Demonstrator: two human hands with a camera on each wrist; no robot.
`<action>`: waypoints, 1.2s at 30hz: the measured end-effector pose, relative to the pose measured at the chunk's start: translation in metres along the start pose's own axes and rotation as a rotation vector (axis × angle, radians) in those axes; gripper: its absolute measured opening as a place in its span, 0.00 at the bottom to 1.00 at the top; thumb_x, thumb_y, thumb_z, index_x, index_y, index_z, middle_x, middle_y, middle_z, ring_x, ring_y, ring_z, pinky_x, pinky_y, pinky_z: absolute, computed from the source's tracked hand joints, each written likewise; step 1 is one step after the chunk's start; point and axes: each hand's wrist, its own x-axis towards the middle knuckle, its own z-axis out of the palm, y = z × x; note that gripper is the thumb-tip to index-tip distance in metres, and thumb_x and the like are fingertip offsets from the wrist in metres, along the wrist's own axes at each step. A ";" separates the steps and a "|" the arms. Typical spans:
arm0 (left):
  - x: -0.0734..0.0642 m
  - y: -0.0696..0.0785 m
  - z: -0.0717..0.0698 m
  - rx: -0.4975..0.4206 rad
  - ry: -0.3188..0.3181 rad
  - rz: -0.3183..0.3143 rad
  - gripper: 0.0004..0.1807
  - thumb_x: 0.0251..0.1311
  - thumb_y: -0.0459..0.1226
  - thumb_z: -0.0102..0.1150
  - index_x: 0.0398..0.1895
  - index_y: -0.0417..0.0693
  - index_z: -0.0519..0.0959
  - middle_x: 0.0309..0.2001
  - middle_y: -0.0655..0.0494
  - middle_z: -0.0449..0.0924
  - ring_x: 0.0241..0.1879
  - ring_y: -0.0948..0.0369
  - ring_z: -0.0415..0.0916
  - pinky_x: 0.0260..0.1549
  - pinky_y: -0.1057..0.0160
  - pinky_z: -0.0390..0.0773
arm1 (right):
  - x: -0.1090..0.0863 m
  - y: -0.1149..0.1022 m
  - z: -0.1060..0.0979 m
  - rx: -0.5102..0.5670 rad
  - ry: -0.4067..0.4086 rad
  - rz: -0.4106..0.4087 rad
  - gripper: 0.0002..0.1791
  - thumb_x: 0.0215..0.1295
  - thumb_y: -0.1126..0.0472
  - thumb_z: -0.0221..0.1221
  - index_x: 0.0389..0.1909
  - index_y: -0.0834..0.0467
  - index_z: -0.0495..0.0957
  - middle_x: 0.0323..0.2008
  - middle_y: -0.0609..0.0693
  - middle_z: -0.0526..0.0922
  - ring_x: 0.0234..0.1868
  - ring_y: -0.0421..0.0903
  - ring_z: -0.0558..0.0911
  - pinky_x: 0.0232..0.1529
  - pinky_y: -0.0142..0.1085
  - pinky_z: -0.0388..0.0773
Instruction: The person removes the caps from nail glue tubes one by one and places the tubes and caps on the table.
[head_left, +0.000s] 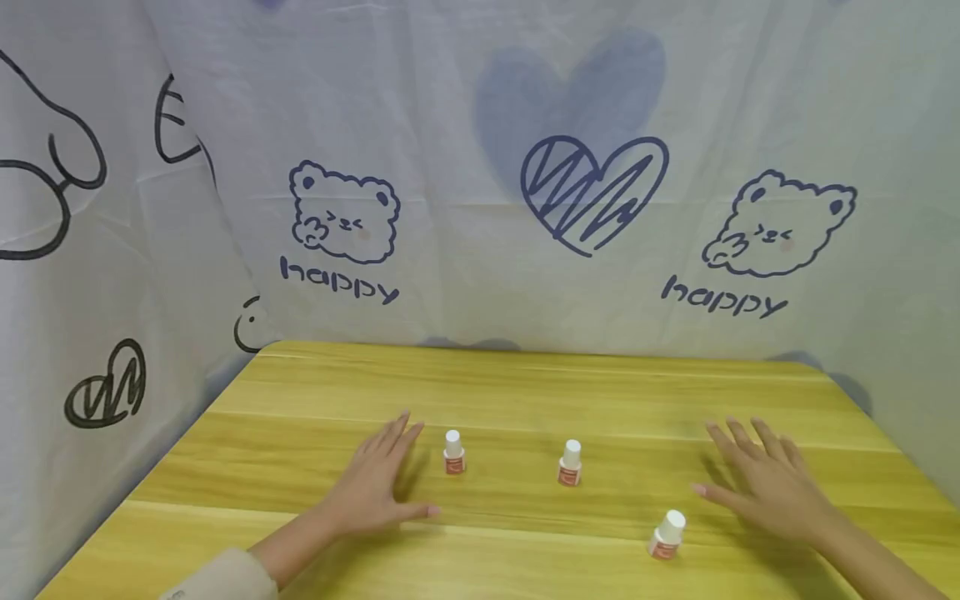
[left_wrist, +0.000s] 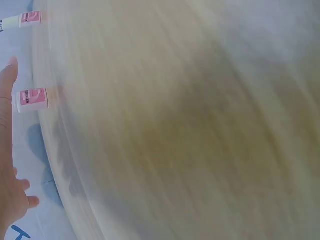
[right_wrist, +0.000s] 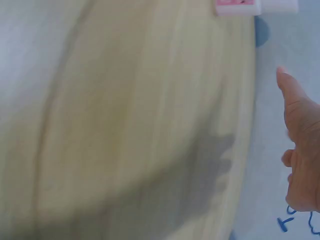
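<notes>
Three small white-capped bottles with red-and-white labels stand upright on the wooden table. The left bottle (head_left: pixel 453 454) is closest to my left hand (head_left: pixel 375 483), which hovers palm down with fingers spread and thumb pointing right. Between the hands is the middle bottle (head_left: pixel 570 463). The right bottle (head_left: pixel 667 535) stands nearer the front, just left of and below my right hand (head_left: pixel 772 487), whose fingers are spread as well. Neither hand holds anything. In the left wrist view a bottle (left_wrist: pixel 33 100) shows beside the left hand (left_wrist: pixel 10 190); the right wrist view catches part of one bottle (right_wrist: pixel 237 7) beyond the thumb.
The yellow wood-grain table (head_left: pixel 525 392) ends at a white cloth (head_left: pixel 465 275) hung behind it, printed with hearts, bears and the word "happy". Another cloth wall (head_left: pixel 180 275) runs along the left side. A beige sleeve (head_left: pixel 225 577) covers the left forearm.
</notes>
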 end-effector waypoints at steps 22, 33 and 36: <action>0.018 0.010 0.005 -0.452 0.052 -0.070 0.46 0.42 0.46 0.73 0.63 0.34 0.63 0.59 0.39 0.71 0.57 0.44 0.70 0.55 0.45 0.71 | 0.047 -0.063 -0.037 0.293 -0.016 -0.191 0.35 0.52 0.48 0.66 0.55 0.68 0.72 0.53 0.68 0.76 0.54 0.69 0.72 0.52 0.62 0.70; 0.025 0.017 0.014 -0.539 0.088 -0.111 0.35 0.43 0.42 0.73 0.54 0.35 0.72 0.52 0.40 0.77 0.50 0.46 0.75 0.48 0.51 0.78 | 0.067 -0.099 -0.035 0.381 -0.003 -0.224 0.31 0.51 0.53 0.67 0.53 0.68 0.74 0.51 0.65 0.78 0.53 0.63 0.76 0.54 0.55 0.72; 0.027 0.018 0.017 -0.547 0.110 -0.113 0.33 0.43 0.40 0.72 0.53 0.33 0.73 0.50 0.40 0.78 0.47 0.47 0.77 0.46 0.54 0.79 | 0.072 -0.108 -0.032 0.392 -0.003 -0.237 0.31 0.51 0.53 0.67 0.52 0.68 0.74 0.51 0.64 0.79 0.52 0.63 0.77 0.54 0.54 0.73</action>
